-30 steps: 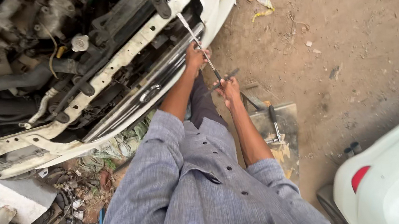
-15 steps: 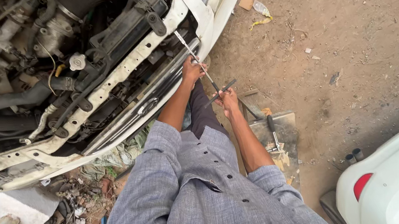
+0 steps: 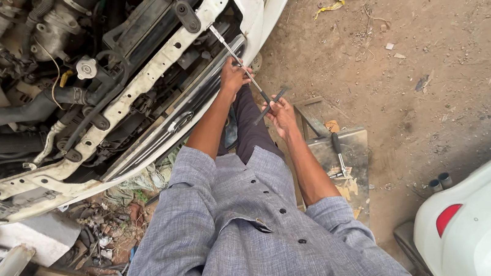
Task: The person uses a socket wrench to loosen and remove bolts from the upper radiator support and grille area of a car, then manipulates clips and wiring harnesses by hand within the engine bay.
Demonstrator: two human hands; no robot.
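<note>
Both hands slightly lower now, left hand (image 3: 232,76) and right hand (image 3: 283,114) fingers around T-handle wrench (image 3: 245,70).

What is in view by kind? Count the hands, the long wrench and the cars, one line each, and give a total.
Hands: 2, the left hand and the right hand, each with a grip on the wrench
T-handle wrench: 1
White cars: 2, the open-fronted car and the rear car
Total: 5
</note>
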